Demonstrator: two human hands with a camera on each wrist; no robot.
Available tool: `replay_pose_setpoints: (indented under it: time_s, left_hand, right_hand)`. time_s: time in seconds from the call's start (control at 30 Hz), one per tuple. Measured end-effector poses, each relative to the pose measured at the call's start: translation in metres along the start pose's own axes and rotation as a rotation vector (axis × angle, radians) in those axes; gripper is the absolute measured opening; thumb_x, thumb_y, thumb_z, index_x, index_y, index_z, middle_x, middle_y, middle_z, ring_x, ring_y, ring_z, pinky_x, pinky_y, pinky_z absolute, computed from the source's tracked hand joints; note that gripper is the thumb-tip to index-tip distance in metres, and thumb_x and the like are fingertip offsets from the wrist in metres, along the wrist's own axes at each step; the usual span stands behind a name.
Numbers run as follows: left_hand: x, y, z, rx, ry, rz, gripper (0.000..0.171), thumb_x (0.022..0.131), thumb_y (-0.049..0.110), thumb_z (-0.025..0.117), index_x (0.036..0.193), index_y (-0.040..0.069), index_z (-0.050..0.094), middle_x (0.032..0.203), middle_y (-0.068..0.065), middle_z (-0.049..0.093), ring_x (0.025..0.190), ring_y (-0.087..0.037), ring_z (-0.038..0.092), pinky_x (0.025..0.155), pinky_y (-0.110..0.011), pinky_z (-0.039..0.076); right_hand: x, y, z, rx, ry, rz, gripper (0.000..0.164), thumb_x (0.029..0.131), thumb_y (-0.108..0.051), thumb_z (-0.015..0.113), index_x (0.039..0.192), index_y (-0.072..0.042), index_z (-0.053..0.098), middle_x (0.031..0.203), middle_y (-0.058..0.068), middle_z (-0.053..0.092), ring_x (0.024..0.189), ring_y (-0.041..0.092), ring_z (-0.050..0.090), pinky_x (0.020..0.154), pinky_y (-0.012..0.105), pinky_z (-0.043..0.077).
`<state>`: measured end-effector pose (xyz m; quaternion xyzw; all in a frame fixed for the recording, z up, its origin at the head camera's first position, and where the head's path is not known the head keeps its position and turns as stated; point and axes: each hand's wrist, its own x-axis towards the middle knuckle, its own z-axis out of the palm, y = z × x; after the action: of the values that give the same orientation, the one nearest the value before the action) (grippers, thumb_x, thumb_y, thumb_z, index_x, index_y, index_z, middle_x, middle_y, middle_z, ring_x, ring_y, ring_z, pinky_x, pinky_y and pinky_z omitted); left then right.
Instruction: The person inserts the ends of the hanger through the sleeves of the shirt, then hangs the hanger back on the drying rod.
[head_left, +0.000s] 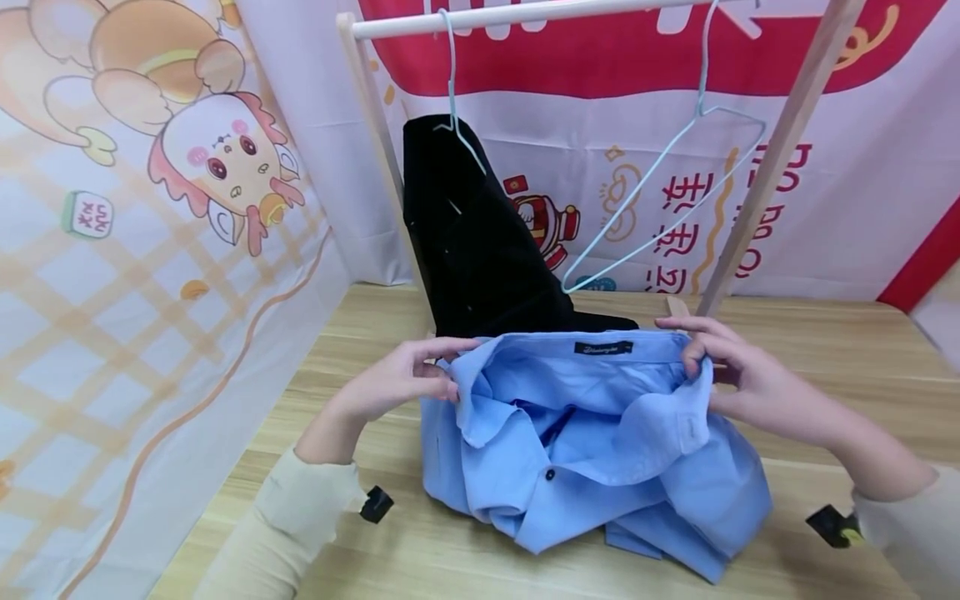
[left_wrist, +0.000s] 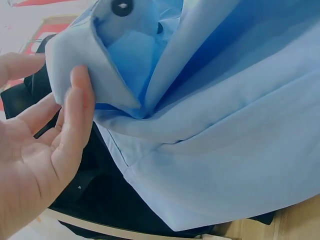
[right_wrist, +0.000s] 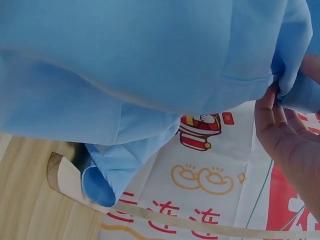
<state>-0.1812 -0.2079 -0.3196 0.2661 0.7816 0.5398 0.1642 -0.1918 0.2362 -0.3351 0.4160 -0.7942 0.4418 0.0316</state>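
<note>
Fingers (head_left: 441,389) of the left hand (head_left: 397,379) pinch one side of the collar of a light-blue shirt (head_left: 517,508), and those of the right hand (head_left: 753,383) grip its other side, holding it spread. The shirt's folds lie bunched on the wooden desk (head_left: 408,562). Just behind, a black garment (head_left: 487,258) hangs on a clothes rack (head_left: 570,12), left of a pale-blue hanger (head_left: 632,196).

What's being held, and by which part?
A blue garment, by its labelled band: the left hand grips one side, the right hand the other.
</note>
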Motion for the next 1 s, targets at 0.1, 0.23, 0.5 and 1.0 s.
replay_pose_setpoints:
  time_s: [0.1, 0.23, 0.5, 1.0]
  left_hand:
    - [0.000, 0.002, 0.001, 0.057, 0.035, -0.004, 0.057, 0.094, 0.011, 0.070, 0.148, 0.004, 0.052, 0.119, -0.015, 0.059, 0.091, -0.029, 0.068, 0.088, -0.033, 0.054]
    - [0.002, 0.004, 0.006, 0.156, 0.114, -0.027, 0.057, 0.091, 0.014, 0.078, 0.144, 0.008, 0.057, 0.115, -0.012, 0.059, 0.090, -0.026, 0.065, 0.076, -0.031, 0.052]
    - [0.005, 0.013, 0.023, 0.376, 0.193, -0.120, 0.063, 0.088, 0.029, 0.083, 0.144, 0.012, 0.058, 0.105, -0.006, 0.060, 0.082, -0.019, 0.061, 0.068, -0.033, 0.052]
    - [0.008, 0.015, 0.034, 0.374, 0.260, -0.133, 0.053, 0.091, 0.029, 0.079, 0.137, 0.008, 0.061, 0.117, -0.010, 0.061, 0.091, -0.023, 0.060, 0.077, -0.036, 0.054]
  right_hand:
    - [-0.001, 0.000, -0.001, 0.001, -0.001, -0.002, 0.045, 0.080, 0.024, 0.069, 0.105, -0.013, 0.061, 0.154, -0.009, 0.042, 0.135, -0.001, 0.040, 0.089, 0.015, 0.050]
    - [-0.003, 0.000, -0.001, -0.019, 0.015, -0.008, 0.047, 0.079, 0.025, 0.070, 0.111, -0.010, 0.063, 0.150, -0.013, 0.045, 0.128, -0.001, 0.046, 0.087, 0.015, 0.051]
    - [-0.008, 0.002, -0.002, -0.031, 0.050, -0.024, 0.055, 0.076, 0.027, 0.069, 0.120, -0.005, 0.062, 0.146, -0.016, 0.047, 0.118, -0.002, 0.054, 0.087, 0.013, 0.050]
    - [-0.013, 0.002, 0.007, -0.025, 0.018, 0.050, 0.061, 0.082, 0.019, 0.071, 0.136, -0.007, 0.058, 0.142, -0.014, 0.047, 0.111, 0.002, 0.058, 0.087, 0.015, 0.050]
